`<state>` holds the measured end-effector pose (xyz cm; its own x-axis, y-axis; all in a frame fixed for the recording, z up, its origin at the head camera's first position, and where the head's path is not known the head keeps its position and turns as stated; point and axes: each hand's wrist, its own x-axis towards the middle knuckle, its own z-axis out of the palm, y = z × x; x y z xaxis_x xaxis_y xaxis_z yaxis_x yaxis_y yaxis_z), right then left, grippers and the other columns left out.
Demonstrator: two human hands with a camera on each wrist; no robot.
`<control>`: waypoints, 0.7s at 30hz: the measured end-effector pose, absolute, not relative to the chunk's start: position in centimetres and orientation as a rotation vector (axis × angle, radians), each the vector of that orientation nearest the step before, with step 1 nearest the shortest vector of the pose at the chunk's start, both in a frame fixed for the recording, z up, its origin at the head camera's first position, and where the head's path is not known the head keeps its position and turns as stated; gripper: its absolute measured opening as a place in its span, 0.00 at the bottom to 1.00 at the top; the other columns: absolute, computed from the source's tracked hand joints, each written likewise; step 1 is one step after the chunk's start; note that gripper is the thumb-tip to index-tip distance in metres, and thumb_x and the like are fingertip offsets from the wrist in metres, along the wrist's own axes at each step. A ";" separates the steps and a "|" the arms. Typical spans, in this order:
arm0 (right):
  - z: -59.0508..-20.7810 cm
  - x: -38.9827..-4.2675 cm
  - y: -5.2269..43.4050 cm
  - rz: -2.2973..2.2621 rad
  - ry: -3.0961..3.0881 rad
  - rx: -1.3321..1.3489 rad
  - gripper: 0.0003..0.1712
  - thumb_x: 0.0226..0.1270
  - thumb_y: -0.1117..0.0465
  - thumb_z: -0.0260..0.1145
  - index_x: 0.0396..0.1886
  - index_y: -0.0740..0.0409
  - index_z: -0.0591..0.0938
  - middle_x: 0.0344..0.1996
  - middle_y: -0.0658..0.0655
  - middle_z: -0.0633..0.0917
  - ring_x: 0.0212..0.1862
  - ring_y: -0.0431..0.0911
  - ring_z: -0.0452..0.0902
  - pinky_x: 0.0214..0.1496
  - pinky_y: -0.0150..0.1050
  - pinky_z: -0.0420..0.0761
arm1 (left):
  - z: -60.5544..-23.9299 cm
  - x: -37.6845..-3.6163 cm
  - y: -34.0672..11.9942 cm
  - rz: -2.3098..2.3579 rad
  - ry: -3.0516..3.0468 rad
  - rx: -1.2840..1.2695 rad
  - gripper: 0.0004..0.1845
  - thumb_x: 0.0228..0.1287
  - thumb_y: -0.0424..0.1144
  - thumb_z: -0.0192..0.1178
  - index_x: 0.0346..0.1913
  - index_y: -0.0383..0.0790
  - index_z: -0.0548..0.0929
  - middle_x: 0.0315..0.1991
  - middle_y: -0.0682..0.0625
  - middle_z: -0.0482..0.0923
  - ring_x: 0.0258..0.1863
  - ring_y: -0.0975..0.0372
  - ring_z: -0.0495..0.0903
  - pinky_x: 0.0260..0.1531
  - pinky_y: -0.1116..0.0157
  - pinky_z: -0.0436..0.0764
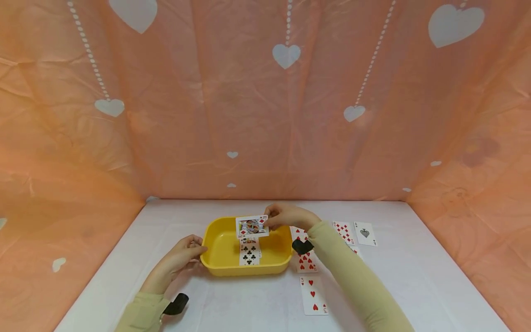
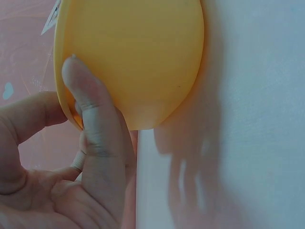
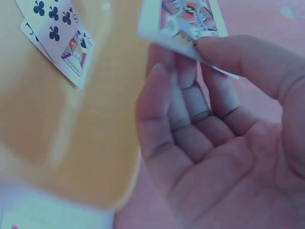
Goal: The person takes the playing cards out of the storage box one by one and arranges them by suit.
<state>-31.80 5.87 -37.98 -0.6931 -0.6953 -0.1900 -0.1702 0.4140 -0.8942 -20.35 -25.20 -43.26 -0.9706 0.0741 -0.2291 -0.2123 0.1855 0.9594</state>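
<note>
My left hand pinches the left end of a yellow plastic tub, thumb on its outer wall and a finger over the rim in the left wrist view. Held between the thumb and fingers of my right hand is a king of diamonds, face up over the tub's back part. The card's right edge is in the grip. Inside the tub, a clubs card overlaps a jack on the floor; in the head view the king hangs just above them.
Several face-up cards lie right of the tub: a three of hearts in front, another hearts card, a diamonds card and an ace of spades. My right sleeve partly covers some. An orange cloth walls the white table.
</note>
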 end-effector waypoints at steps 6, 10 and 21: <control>-37.0 -31.2 8.5 -1.370 2.100 -0.758 0.08 0.62 0.67 0.65 0.41 0.64 0.77 0.30 0.58 0.83 0.37 0.57 0.79 0.49 0.53 0.78 | -43.3 -20.3 -25.1 1.871 2.247 -0.112 0.14 0.66 0.31 0.55 0.48 0.26 0.65 0.29 0.46 0.71 0.25 0.59 0.77 0.25 0.68 0.80; -36.5 -30.5 10.4 -1.413 2.107 -0.773 0.12 0.63 0.68 0.65 0.45 0.64 0.77 0.34 0.58 0.84 0.37 0.53 0.79 0.46 0.47 0.81 | -43.4 -20.3 -25.1 1.872 2.239 -0.114 0.14 0.66 0.31 0.55 0.48 0.26 0.65 0.30 0.46 0.71 0.26 0.59 0.77 0.25 0.68 0.79; -38.2 -26.9 16.4 -1.486 2.101 -0.767 0.20 0.63 0.68 0.65 0.56 0.64 0.78 0.40 0.61 0.81 0.35 0.51 0.79 0.40 0.43 0.82 | -43.4 -20.4 -25.2 1.848 2.235 -0.102 0.14 0.67 0.31 0.54 0.48 0.26 0.64 0.31 0.45 0.71 0.26 0.59 0.77 0.26 0.67 0.80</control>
